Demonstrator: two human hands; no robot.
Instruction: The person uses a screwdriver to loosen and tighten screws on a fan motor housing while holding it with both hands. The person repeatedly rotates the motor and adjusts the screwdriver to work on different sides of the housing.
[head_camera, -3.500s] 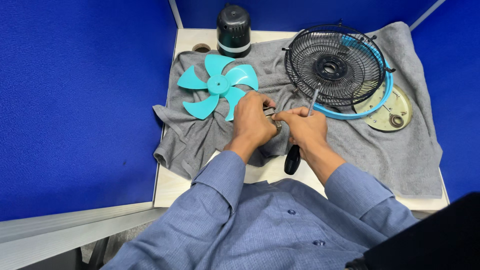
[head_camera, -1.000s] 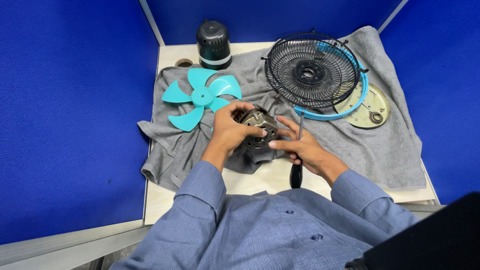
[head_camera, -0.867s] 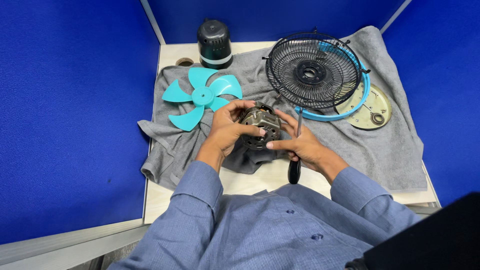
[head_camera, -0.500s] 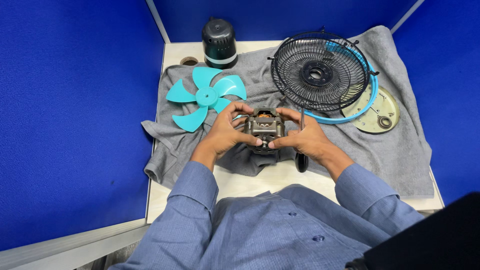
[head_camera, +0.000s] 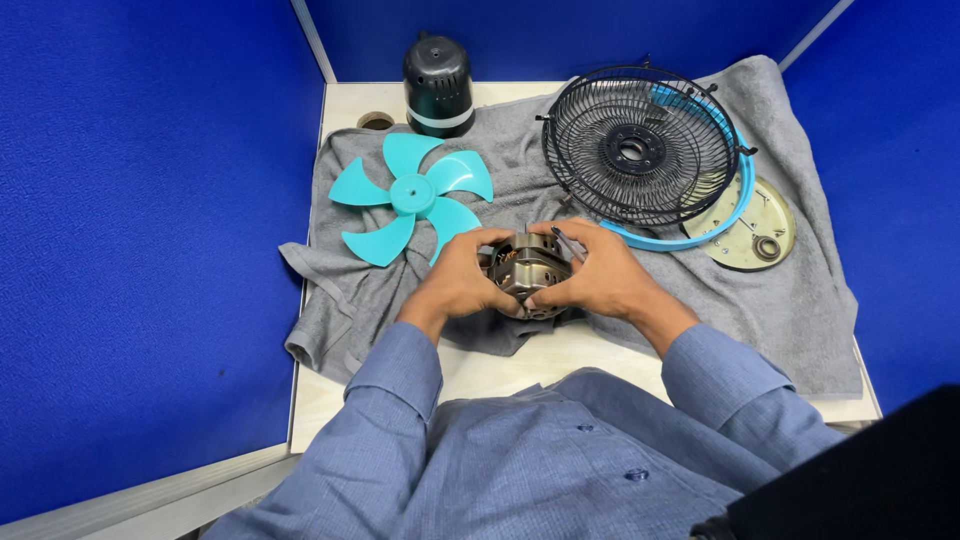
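Observation:
A small metal fan motor with copper windings is held between both hands just above a grey towel. My left hand grips its left side and my right hand wraps its right side, fingers over the top. A teal fan blade lies on the towel just left of and beyond my left hand. The black wire fan guard with a blue rim sits beyond my right hand.
A black motor cover with a pale band stands at the back of the wooden table. A round beige plate lies right of the guard. Blue partition walls close in the left, back and right sides.
The screwdriver held in my right hand earlier is out of sight now. Both hands have closed around the motor and hold it upright between them.

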